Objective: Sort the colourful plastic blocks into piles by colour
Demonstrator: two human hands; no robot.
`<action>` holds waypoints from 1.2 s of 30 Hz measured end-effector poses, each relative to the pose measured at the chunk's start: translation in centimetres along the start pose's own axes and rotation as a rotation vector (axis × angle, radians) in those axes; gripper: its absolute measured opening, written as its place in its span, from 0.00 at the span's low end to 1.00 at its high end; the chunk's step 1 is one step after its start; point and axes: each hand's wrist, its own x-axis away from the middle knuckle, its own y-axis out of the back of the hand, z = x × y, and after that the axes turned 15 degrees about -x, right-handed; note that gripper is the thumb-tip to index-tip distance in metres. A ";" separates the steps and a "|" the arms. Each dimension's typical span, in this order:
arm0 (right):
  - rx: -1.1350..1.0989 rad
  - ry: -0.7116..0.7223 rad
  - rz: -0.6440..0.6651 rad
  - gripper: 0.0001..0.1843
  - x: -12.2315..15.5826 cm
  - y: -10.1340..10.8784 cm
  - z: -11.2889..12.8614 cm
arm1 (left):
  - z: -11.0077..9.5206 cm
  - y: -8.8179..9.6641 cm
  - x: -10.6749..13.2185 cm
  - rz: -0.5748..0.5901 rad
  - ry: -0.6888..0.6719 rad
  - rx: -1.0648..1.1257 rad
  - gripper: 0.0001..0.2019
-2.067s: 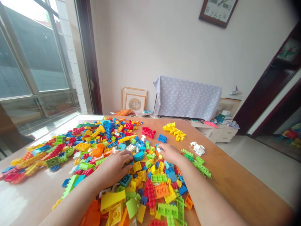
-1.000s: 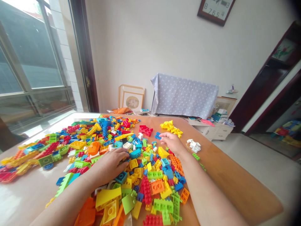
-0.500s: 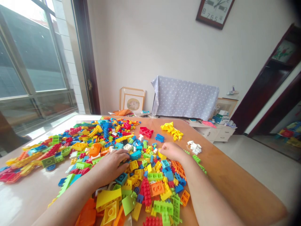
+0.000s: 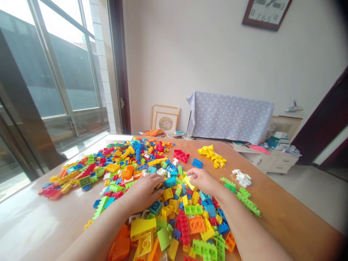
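My left hand (image 4: 148, 190) lies palm down on the heap of toy building bricks, fingers stretched out and slightly apart. Beside its fingertips are a teal brick (image 4: 170, 182) and a white brick (image 4: 161, 172). My right hand (image 4: 203, 180) has curled fingers closed on a yellow brick (image 4: 190, 183) at the middle of the heap; part of the grip is hidden. Closer to me lie a lime green brick (image 4: 193, 210), a long red brick (image 4: 184, 227) and an orange brick (image 4: 196, 225).
Beyond the heap on the wooden table (image 4: 282, 217) sit grouped bricks: red (image 4: 181, 156), blue (image 4: 197, 163), yellow (image 4: 212, 156), white (image 4: 241, 178) and green (image 4: 248, 203). A cloth-covered object (image 4: 230, 116) and a white cabinet (image 4: 280, 161) stand past the table.
The view has swung left, so the scene sits further right. My right hand has shifted left over the heap with the yellow brick. My left hand stays nearly in place.
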 end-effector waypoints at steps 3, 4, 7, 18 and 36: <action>-0.083 0.075 0.015 0.20 0.4 -0.3 0.6 | -0.2 0.1 0.1 -0.005 0.010 0.000 0.18; -0.097 0.104 0.019 0.20 0.5 -0.4 0.9 | -0.2 0.2 0.1 -0.007 0.011 0.002 0.19; -0.117 0.167 0.046 0.20 1.1 -0.9 1.9 | -0.3 0.3 0.1 -0.015 0.017 0.017 0.19; -0.143 0.188 0.161 0.19 2.6 -2.7 3.9 | 1.2 1.9 0.2 -0.144 0.197 0.265 0.19; -0.277 0.070 0.236 0.24 2.8 -3.1 3.6 | 8.3 0.7 1.4 -0.057 0.805 -0.087 0.25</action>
